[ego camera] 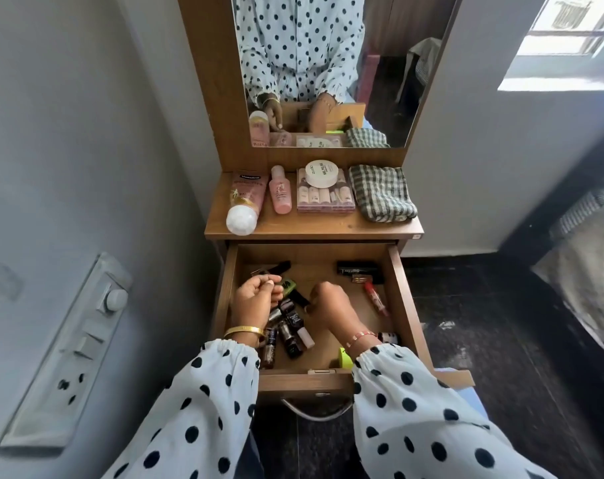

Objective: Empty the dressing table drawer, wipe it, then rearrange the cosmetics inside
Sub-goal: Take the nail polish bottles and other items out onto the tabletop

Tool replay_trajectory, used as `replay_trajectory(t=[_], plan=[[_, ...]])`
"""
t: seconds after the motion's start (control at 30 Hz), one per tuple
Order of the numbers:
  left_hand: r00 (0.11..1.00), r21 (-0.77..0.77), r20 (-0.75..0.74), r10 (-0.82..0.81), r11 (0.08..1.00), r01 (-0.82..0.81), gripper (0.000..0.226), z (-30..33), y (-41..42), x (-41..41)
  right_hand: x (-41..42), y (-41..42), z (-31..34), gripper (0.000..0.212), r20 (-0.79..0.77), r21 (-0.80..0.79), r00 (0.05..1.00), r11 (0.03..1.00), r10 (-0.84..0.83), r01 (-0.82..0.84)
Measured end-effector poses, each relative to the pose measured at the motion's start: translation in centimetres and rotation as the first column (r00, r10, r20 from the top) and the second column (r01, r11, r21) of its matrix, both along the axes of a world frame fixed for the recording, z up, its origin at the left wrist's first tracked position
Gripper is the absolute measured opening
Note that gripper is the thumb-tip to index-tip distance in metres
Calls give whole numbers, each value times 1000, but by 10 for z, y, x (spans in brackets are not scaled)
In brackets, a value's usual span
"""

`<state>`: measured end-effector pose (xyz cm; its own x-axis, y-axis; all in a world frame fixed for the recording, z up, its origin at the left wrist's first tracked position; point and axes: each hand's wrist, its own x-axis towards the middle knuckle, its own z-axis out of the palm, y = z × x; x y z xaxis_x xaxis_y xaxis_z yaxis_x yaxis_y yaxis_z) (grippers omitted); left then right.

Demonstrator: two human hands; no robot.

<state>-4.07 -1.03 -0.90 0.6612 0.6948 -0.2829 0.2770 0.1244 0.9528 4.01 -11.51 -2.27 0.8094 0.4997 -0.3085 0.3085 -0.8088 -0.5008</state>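
Note:
The wooden drawer [402, 299] of the dressing table is pulled open below me. Several small nail polish bottles [290, 331] lie in a heap at its front left. My left hand [255, 299] is curled around a few of them, among them a green bottle [288, 285]. My right hand [331, 307] reaches into the middle of the drawer and pinches a small dark bottle at its fingertips. A red lip tube [376, 299] and black cases [359, 269] lie at the drawer's right and back.
On the tabletop [314, 226] lie a pink tube [245, 202], a pink bottle [280, 195], a palette [326, 198] with a white jar [322, 172] on it, and a checked cloth [381, 193]. A mirror [328, 63] stands behind. A wall switch panel [72, 344] is at the left.

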Motion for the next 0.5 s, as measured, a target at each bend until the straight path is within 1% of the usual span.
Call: replay_trajectory(t=[0.13,0.2,0.3,0.37,0.5], plan=[[998,97,-60,-30,995,36,23,-5,0,1,-1,3,-5,23,58,-89,995,993,83,-78],[995,147,-89,-51,987,64,26,-4,-1,1,-1,5,-5,22,94,-103,990,990,107,-97],[989,234,-115,-91,965,116,21,-1,-5,-1,0,6,-3,18,129,-89,986,991,106,-95],[984,321,-142,-112,935,152,21,0,-6,-2,0,5,0,20,128,-27,990,998,63,-60],[957,469,-236,-170,842,266,33,2,-6,-3,2,3,12,16,138,230,989,973,-61,28]])
